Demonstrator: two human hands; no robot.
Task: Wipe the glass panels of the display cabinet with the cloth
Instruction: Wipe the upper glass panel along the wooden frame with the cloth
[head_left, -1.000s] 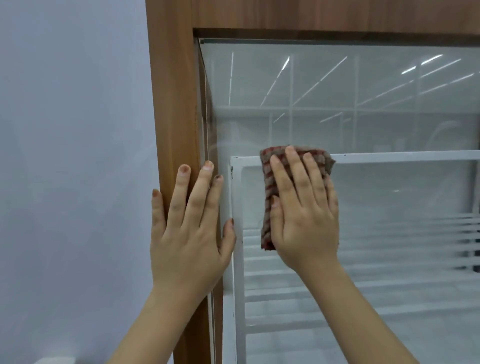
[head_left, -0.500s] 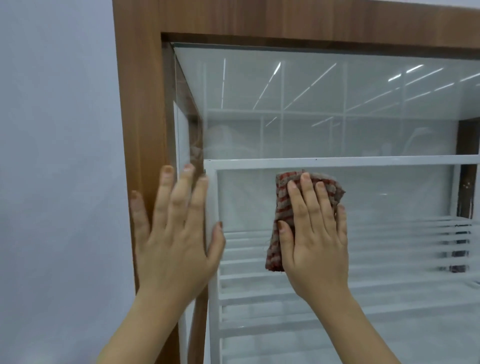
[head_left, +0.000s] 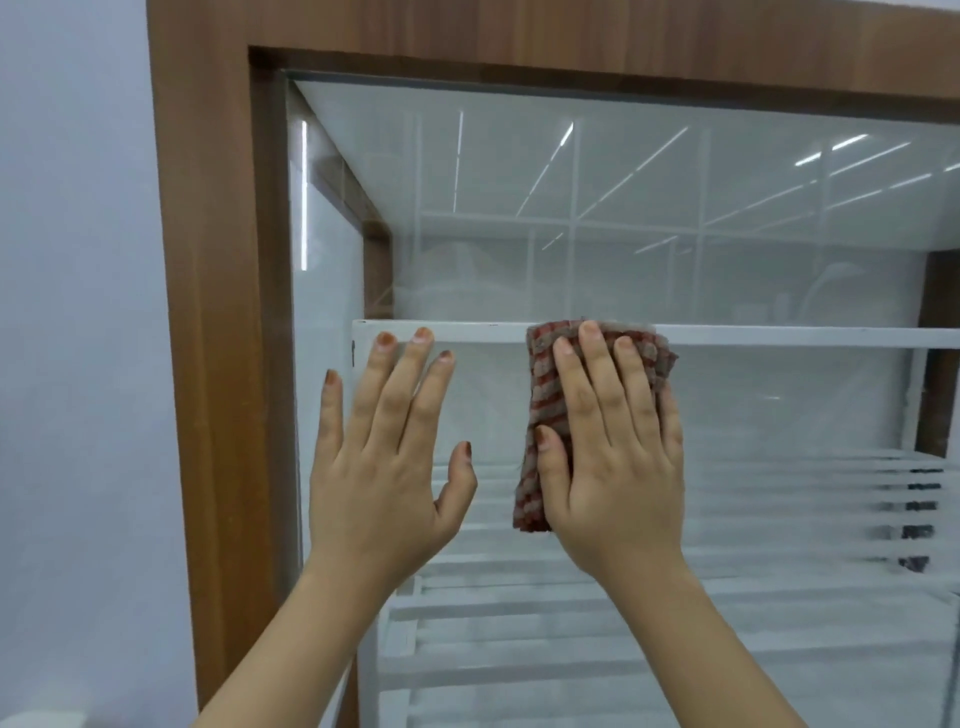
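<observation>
- I have my right hand (head_left: 615, 457) laid flat, fingers spread, pressing the folded red-and-grey striped cloth (head_left: 545, 410) against the clear front glass panel (head_left: 675, 218) of the wood-framed display cabinet (head_left: 218, 312). Nothing is pinched; the palm simply pins the cloth to the pane so the whole pad bears on the glass.
- The cloth sits upright under that hand, its top edge level with the white metal shelf rail (head_left: 779, 336) seen through the glass, with its left edge showing past my thumb.
- My left hand (head_left: 382, 467) is empty and open, fingers fanned, just beside the right one and apart from the cloth. I judge it is steadying me against the pane; whether it actually touches the glass I cannot tell.
- The two hands are near each other but not touching.
- The brown wooden post runs up left of the left hand, marking the panel's edge.
- Judging by position, I am mid-wipe near the panel's left side, with the upper glass and the right stretch seemingly left to cover.
</observation>
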